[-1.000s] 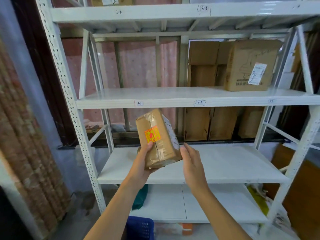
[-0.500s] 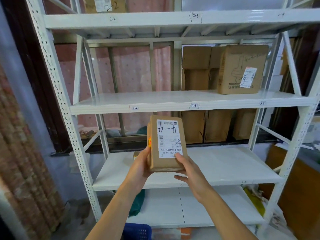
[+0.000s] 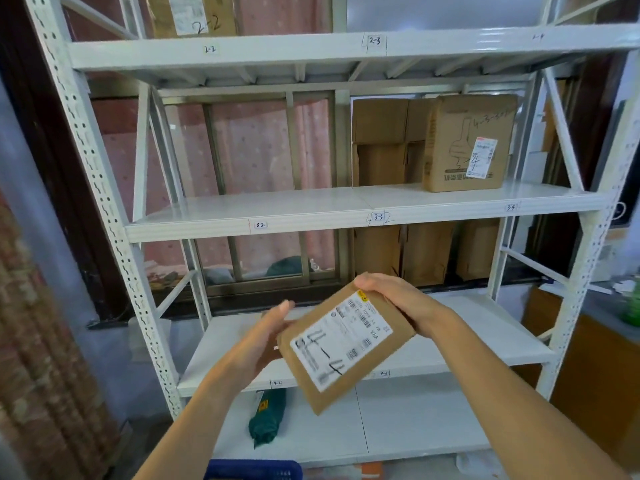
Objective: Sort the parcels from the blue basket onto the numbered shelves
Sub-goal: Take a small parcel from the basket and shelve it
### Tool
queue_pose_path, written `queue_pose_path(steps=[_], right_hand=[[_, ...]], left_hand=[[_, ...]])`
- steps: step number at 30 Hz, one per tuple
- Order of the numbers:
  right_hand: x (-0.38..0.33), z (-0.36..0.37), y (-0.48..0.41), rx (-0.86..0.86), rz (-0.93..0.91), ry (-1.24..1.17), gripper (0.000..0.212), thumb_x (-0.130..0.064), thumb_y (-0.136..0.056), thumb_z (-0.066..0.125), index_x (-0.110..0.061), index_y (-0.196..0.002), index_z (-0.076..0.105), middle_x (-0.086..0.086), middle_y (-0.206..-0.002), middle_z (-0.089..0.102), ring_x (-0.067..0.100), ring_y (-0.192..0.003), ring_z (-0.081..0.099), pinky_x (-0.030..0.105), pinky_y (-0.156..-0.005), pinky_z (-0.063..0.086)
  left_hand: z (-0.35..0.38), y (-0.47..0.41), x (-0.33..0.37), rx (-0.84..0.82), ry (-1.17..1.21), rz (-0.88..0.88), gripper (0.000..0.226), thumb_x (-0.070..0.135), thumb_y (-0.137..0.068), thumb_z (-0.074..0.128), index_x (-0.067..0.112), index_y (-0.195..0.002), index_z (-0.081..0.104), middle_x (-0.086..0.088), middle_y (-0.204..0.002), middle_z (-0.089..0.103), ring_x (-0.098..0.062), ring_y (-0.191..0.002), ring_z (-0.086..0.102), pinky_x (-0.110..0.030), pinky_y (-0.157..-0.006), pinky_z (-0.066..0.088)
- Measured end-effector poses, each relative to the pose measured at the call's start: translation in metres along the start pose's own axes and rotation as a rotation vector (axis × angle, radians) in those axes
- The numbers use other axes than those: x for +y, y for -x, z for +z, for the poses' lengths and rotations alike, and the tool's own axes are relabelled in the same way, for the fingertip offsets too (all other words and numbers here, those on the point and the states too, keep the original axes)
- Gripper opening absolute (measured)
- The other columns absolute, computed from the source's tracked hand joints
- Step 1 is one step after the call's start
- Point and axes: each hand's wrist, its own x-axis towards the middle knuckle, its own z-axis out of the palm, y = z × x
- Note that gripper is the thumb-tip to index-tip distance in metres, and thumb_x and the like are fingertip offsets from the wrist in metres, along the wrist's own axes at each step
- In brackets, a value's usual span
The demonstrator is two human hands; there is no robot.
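Currently the parcel (image 3: 346,348) is off the shelves, held in the air in front of the white rack (image 3: 104,188), level with the shelf (image 3: 485,327) whose front edge carries tags 4-2 and 4-3. It's a flat brown box, tilted, label face toward the camera, with 4-4 handwritten on the label. The right hand (image 3: 394,299) grips the upper corner, fingers curled over the top edge. The left hand (image 3: 263,337) has its fingers near straight and lies against the parcel's left edge; its thumb is hidden, so I can't tell whether it pinches. Only the rim of the blue basket (image 3: 252,471) shows, at the bottom edge of view below the rack. A green bundle (image 3: 268,415) lies on the lowest shelf, left part. A carton (image 3: 467,143) marked 4 stands upright on the shelf above, toward its right end, between tags 3-3 and 3-4. A box (image 3: 194,13) marked 2-2 sits on the top shelf, left side, cropped.
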Motion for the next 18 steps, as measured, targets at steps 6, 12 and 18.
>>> queue_pose_path(steps=[6,12,18], right_hand=[[-0.033,0.012,-0.010,-0.075,0.061,0.396,0.066,-0.058,-0.076,0.078,-0.034,-0.132,0.055,0.000,-0.113,0.072,0.013,-0.098,0.073,0.031,-0.087,0.057],[-0.032,0.012,-0.001,-0.005,0.089,0.511,0.064,-0.077,-0.080,0.059,-0.029,-0.122,0.062,-0.007,-0.108,0.073,0.007,-0.101,0.069,0.033,-0.097,0.051],[0.007,-0.009,0.012,0.143,0.120,0.336,0.067,-0.076,-0.087,0.048,-0.027,-0.133,0.055,-0.009,-0.127,0.059,0.008,-0.116,0.057,0.037,-0.108,0.044]], left_hand=[[0.026,0.005,0.007,-0.254,-0.307,-0.129,0.093,0.064,-0.057,0.085,0.032,-0.134,0.046,0.003,-0.117,0.074,-0.017,-0.110,0.070,-0.043,-0.104,0.050],[0.021,0.005,-0.002,-0.204,-0.272,-0.145,0.088,0.062,-0.064,0.084,0.022,-0.135,0.049,-0.004,-0.117,0.074,-0.024,-0.110,0.071,-0.048,-0.104,0.049],[0.018,0.003,-0.005,0.137,-0.053,-0.037,0.069,0.060,-0.077,0.073,0.019,-0.130,0.058,-0.002,-0.110,0.077,-0.022,-0.102,0.073,-0.042,-0.097,0.054]])
